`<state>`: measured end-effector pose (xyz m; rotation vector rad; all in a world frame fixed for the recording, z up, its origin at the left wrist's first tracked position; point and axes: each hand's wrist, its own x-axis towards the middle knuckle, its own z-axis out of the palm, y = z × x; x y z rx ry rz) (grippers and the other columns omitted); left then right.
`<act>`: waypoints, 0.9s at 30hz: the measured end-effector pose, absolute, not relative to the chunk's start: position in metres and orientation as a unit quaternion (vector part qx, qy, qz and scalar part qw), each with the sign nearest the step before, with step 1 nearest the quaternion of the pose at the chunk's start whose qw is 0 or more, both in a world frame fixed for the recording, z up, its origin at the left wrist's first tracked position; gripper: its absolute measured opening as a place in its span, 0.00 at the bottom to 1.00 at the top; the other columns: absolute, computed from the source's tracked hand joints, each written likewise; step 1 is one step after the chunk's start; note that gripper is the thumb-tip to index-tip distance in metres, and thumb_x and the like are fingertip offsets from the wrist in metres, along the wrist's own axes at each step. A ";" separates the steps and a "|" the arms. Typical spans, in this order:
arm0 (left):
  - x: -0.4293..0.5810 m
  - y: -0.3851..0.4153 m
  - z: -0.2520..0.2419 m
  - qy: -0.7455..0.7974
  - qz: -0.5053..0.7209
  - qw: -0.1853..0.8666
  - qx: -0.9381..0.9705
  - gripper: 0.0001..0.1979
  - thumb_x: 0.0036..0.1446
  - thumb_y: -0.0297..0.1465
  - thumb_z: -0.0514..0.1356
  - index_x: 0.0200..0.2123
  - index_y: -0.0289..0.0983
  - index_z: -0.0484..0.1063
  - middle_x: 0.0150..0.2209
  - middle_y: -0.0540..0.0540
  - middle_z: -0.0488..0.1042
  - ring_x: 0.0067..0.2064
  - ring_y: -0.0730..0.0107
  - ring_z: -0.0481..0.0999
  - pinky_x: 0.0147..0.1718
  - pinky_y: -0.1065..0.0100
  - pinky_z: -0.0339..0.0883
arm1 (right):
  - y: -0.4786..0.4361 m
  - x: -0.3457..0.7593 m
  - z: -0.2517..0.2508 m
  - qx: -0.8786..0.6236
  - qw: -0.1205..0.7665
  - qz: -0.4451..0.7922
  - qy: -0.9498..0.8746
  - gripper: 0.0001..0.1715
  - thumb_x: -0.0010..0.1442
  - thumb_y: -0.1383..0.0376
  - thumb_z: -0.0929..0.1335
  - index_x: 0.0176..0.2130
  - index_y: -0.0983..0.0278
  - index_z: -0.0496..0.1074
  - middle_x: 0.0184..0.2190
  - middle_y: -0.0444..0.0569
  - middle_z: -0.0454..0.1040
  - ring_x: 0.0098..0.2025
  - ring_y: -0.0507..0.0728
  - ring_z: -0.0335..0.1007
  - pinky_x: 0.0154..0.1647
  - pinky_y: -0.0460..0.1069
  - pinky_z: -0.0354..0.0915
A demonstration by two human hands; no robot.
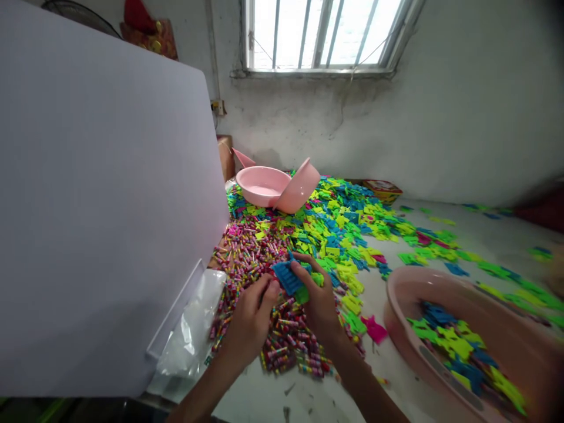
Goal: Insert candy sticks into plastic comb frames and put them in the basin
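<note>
My right hand (321, 296) is closed around a blue ridged plastic piece (287, 277), with a green plastic piece (301, 295) under it and more green showing behind the fingers. Close by on the left, my left hand (252, 317) has thumb and fingers pinched together at the blue piece's edge. A bit of red shows near those fingertips, but what they hold is too small to make out. Beneath both hands spreads a heap of small striped, multicoloured sticks (288, 341), like tiny crayons.
Flat blue, green and yellow plastic pieces (339, 235) cover the table behind. Two pink basins (264, 176) rest there, one tilted. A larger pink basin (399, 305) holding such pieces stands at right. On the left are a white panel (110, 205) and clear plastic bags (191, 329).
</note>
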<state>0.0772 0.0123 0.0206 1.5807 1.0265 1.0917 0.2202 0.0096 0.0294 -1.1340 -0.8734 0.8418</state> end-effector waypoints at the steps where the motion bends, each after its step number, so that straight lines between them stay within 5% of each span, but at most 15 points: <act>1: 0.072 0.014 0.023 0.418 0.433 0.444 0.664 0.16 0.65 0.44 0.52 0.36 0.39 0.72 0.34 0.48 0.75 0.36 0.67 0.73 0.34 0.68 0.65 | 0.009 0.221 0.028 -0.506 0.674 0.379 -0.382 0.13 0.54 0.56 0.74 0.39 0.57 0.79 0.41 0.46 0.77 0.44 0.60 0.72 0.43 0.53 0.69; 10: 0.048 0.018 0.042 0.434 0.371 0.357 0.739 0.13 0.67 0.40 0.50 0.41 0.41 0.69 0.34 0.49 0.74 0.37 0.66 0.72 0.33 0.68 0.62 | -0.001 0.213 0.030 -0.498 0.657 0.406 -0.395 0.14 0.50 0.57 0.77 0.36 0.59 0.76 0.38 0.45 0.75 0.35 0.56 0.71 0.27 0.46 0.67; 17: 0.048 0.012 0.039 0.448 0.330 0.314 0.769 0.16 0.59 0.47 0.59 0.39 0.40 0.64 0.31 0.51 0.71 0.32 0.69 0.70 0.29 0.69 0.60 | -0.006 0.206 0.028 -0.501 0.645 0.385 -0.430 0.10 0.54 0.58 0.75 0.36 0.58 0.77 0.40 0.45 0.75 0.46 0.58 0.70 0.46 0.49 0.66; 27: 0.049 0.010 0.034 0.495 0.271 0.095 0.820 0.22 0.53 0.51 0.61 0.37 0.41 0.58 0.33 0.50 0.70 0.34 0.62 0.73 0.28 0.66 0.59 | -0.014 0.199 0.036 -0.511 0.640 0.361 -0.447 0.10 0.56 0.57 0.73 0.35 0.60 0.75 0.38 0.46 0.74 0.44 0.58 0.70 0.45 0.50 0.66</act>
